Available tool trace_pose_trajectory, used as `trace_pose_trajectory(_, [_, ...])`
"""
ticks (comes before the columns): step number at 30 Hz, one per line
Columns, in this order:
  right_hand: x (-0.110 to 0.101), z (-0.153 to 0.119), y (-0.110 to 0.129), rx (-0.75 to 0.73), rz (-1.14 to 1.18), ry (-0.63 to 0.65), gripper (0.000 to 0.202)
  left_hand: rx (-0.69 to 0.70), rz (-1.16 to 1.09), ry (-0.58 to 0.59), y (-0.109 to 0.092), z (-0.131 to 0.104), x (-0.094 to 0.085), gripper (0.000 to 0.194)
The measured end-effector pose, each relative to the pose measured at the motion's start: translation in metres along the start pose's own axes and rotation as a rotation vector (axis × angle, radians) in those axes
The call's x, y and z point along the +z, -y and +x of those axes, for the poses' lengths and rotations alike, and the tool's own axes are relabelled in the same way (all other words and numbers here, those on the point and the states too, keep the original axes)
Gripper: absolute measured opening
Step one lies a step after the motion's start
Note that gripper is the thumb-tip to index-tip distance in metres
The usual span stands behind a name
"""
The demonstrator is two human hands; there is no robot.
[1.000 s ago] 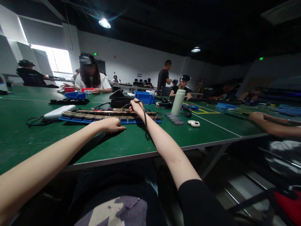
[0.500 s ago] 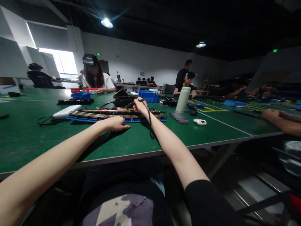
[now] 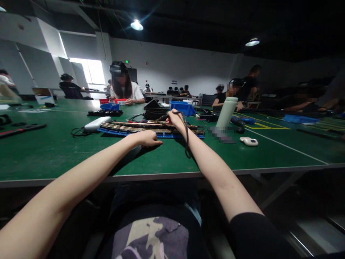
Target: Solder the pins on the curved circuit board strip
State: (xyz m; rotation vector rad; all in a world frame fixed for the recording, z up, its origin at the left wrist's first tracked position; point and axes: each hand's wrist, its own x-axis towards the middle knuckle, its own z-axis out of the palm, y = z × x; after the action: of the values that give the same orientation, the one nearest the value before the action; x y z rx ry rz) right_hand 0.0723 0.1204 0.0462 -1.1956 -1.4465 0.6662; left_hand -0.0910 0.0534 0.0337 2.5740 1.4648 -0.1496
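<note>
Left hand (image 3: 148,138) is mostly curled, can't tell if it's gripping anything, with the blue tray (image 3: 168,136) of thin strips (image 3: 126,127) just beyond those fingers, and right hand (image 3: 174,118) above it pinching a corded pen-like tool (image 3: 162,118), same pose as a second ago, view's just swung left.

Strip stack (image 3: 129,128): long, slightly bowed, with gold-coloured rods in rows and dark parts among them; it lies lengthwise across the green counter (image 3: 159,160).
Blue base (image 3: 165,136): shows along the near edge, below the rods (partly hidden from view).
Pen-like tool (image 3: 162,117): dark, slim, in the right grip (image 3: 174,119), slanting over the rods; contact too small to tell.
Cable (image 3: 187,138): black, drooping in a loop by the wrist.
</note>
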Motion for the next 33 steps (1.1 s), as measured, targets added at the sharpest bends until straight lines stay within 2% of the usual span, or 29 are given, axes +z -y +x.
trace_pose_trajectory(14, [0.001,-0.003,0.006,0.008,0.024,-0.024,0.019,0.005,0.005,0.006,0.001,-0.001,0.0,0.057])
trace_pose_trajectory(21, [0.003,0.005,-0.001,-0.022,0.069,-0.122,0.02,0.014,0.005,-0.003,0.002,-0.001,0.001,0.057])
trace_pose_trajectory(27, [-0.003,0.008,-0.001,-0.06,0.011,-0.224,0.02,0.021,-0.006,-0.01,0.006,0.002,0.002,0.059])
trace_pose_trajectory(33, [-0.005,0.002,0.001,-0.064,-0.038,-0.207,0.022,0.014,-0.012,-0.007,0.005,0.001,0.002,0.058])
